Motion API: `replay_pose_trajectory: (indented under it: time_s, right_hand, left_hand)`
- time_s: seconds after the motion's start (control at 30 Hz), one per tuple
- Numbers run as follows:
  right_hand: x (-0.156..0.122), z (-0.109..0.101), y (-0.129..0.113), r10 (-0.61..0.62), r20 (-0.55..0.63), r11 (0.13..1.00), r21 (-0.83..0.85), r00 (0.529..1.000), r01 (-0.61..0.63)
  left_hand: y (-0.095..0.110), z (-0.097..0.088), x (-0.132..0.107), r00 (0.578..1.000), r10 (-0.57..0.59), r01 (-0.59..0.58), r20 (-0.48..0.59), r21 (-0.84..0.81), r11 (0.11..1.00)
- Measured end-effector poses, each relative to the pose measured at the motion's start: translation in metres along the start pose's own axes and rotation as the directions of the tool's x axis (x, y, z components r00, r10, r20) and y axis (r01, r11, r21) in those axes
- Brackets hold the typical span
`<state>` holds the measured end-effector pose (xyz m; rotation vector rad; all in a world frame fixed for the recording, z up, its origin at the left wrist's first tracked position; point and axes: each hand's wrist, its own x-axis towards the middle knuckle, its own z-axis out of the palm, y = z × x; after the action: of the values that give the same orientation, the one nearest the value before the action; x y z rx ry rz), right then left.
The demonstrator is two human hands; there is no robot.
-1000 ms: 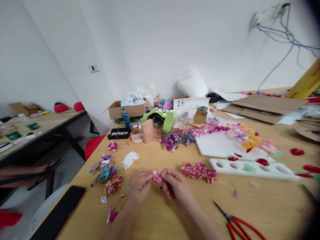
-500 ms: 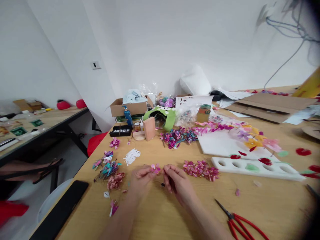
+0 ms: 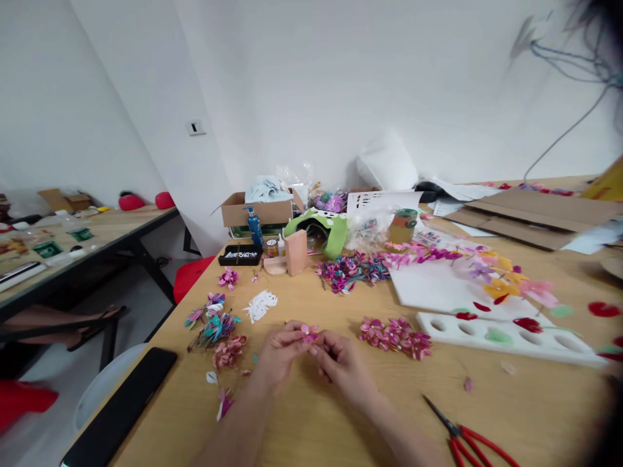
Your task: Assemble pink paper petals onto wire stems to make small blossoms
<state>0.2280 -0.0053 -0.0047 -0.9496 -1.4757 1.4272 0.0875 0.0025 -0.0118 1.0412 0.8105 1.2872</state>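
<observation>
The left hand pinches a pink flower between thumb and fingertips. The flower sits between the two hands, just above the table. The right hand has its fingers curled, thumb and forefinger at the flower's edge; its own fingers hide whether it grips a stem.

Well beyond the right hand, a paper sheet carries dark marks too small to read, and the marking on a green-topped jar is blurred; amber-coloured contents show through the jar's side. Beyond the left hand, the pale marks on a blue pump bottle cannot be read either.

To the right of the right hand, red-handled cutters run off the bottom edge; farther right, a yellow object is cut off by the frame.

Past the left hand, a black tray holds small white pieces, and a cardboard box behind it holds pale blue cloth. A bunch of pink flowers lies near the right hand, on its right.
</observation>
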Motion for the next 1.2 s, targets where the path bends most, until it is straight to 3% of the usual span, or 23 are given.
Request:
replay_pose_trajectory:
  time_s: [0.27, 0.57, 0.7, 0.83, 0.93, 1.07, 1.2]
  right_hand:
    - [-0.013, 0.008, 0.003, -0.34, -0.06, 0.913, -0.262, 0.939, 0.314]
    - [-0.012, 0.008, 0.008, -0.482, -0.126, 0.823, -0.405, 0.867, 0.399]
    - [-0.013, 0.008, 0.011, -0.485, -0.126, 0.808, -0.444, 0.865, 0.388]
    - [-0.012, 0.007, 0.01, -0.443, -0.1, 0.829, -0.424, 0.891, 0.365]
    - [-0.01, 0.005, 0.009, -0.367, -0.123, 0.882, -0.359, 0.922, 0.304]
    - [-0.008, 0.0, 0.011, -0.263, -0.18, 0.952, -0.206, 0.948, 0.225]
    - [-0.006, -0.002, 0.007, -0.166, -0.148, 0.986, -0.047, 0.975, 0.161]
  left_hand:
    - [0.017, -0.003, -0.006, 0.967, 0.174, -0.211, 0.187, 0.203, 0.956]
    - [0.014, 0.006, -0.009, 0.967, 0.244, -0.256, 0.078, 0.259, 0.931]
    - [0.011, 0.006, -0.008, 0.961, 0.273, -0.273, 0.033, 0.25, 0.929]
    - [0.011, 0.002, -0.007, 0.951, 0.302, -0.307, 0.067, 0.323, 0.895]
    - [0.013, -0.001, -0.004, 0.915, 0.391, -0.395, 0.097, 0.416, 0.819]
    - [0.014, -0.005, 0.0, 0.837, 0.514, -0.528, 0.189, 0.528, 0.666]
    - [0.01, -0.005, 0.002, 0.798, 0.519, -0.593, 0.306, 0.552, 0.586]
